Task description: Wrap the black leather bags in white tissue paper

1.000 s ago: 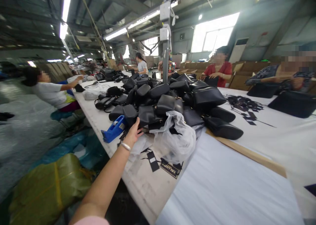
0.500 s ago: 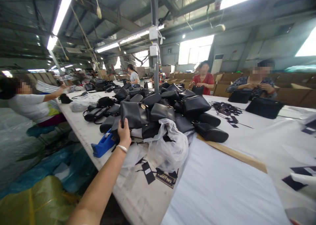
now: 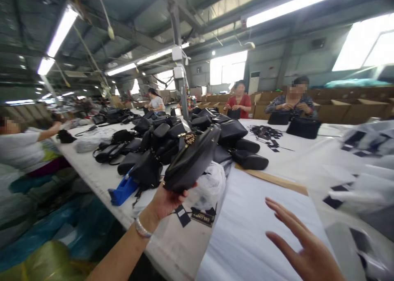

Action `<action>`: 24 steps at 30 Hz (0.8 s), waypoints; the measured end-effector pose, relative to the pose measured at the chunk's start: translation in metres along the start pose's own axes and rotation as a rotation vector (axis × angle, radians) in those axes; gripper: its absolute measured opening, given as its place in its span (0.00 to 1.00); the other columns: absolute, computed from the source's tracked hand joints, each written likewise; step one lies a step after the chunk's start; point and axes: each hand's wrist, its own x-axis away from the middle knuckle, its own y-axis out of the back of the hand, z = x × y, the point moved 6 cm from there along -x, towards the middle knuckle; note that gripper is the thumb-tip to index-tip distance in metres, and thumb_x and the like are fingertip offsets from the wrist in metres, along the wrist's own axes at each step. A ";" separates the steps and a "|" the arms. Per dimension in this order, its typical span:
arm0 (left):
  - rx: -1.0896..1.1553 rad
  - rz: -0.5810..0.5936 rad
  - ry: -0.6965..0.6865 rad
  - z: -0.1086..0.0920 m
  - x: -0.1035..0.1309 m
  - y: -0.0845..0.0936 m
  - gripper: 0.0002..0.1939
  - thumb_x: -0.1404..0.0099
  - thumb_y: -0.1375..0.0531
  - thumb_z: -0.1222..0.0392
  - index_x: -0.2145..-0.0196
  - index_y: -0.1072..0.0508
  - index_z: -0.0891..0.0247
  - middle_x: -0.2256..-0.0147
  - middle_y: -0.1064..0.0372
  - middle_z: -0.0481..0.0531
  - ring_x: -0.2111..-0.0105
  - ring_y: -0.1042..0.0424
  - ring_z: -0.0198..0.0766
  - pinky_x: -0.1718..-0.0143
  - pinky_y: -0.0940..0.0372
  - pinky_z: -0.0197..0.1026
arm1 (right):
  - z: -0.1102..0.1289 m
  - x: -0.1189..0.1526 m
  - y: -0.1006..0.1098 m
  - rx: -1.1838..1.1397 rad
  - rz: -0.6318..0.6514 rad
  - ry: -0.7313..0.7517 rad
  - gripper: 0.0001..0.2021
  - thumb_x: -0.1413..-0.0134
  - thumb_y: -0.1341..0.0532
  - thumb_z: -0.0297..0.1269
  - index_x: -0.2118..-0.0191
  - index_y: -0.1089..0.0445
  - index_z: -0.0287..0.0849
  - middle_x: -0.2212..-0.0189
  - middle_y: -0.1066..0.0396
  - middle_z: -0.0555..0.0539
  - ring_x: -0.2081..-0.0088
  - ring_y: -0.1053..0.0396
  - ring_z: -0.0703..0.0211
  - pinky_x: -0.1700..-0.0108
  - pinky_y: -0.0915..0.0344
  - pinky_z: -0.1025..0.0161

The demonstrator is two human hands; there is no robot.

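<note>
My left hand (image 3: 172,199), with a bracelet on the wrist, grips a black handbag (image 3: 193,160) from below and holds it tilted above the table. A gold chain (image 3: 189,139) shows along the bag's zipped top edge. My right hand (image 3: 295,236) hangs over the pale sheet (image 3: 246,223) at the lower right, fingers spread, holding nothing. Behind the held bag lies a heap of black bags (image 3: 144,166). A crumpled clear plastic bag (image 3: 212,182) and a black label card (image 3: 201,217) with gold lettering lie just beside the left hand.
A blue tape dispenser (image 3: 123,190) stands near the table's left edge. Black tags (image 3: 266,135) lie in a pile farther right, and plastic-wrapped pieces (image 3: 366,178) cover the far right. Several people sit around the table; cardboard boxes (image 3: 353,110) line the back. A metal post (image 3: 184,100) rises behind the heap.
My left hand has lifted a black handbag off the heap, turned it and brought it nearer. My right hand has come into view, open, from the lower right. The view has swung slightly right.
</note>
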 end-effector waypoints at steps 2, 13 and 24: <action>-0.038 0.058 0.219 0.055 0.000 -0.006 0.24 0.34 0.44 0.49 0.51 0.26 0.74 0.52 0.28 0.73 0.73 0.29 0.35 0.79 0.34 0.33 | 0.007 -0.005 0.002 -0.102 0.006 -0.098 0.37 0.46 0.36 0.50 0.33 0.48 0.62 0.35 0.43 0.47 0.40 0.37 0.37 0.39 0.40 0.36; -0.347 0.359 0.601 0.179 -0.013 -0.009 0.25 0.45 0.33 0.48 0.55 0.22 0.69 0.58 0.23 0.69 0.64 0.21 0.49 0.68 0.30 0.40 | -0.014 0.057 0.017 -0.490 0.029 -0.350 0.46 0.56 0.27 0.51 0.33 0.45 0.48 0.37 0.39 0.41 0.36 0.43 0.40 0.33 0.50 0.43; -0.315 -0.022 0.195 0.209 -0.017 -0.029 0.31 0.36 0.39 0.45 0.38 0.37 0.54 0.38 0.37 0.56 0.37 0.40 0.52 0.42 0.36 0.53 | -0.019 0.062 0.021 -0.517 -0.288 -0.523 0.30 0.35 0.47 0.56 0.32 0.49 0.54 0.37 0.39 0.48 0.34 0.47 0.49 0.33 0.50 0.45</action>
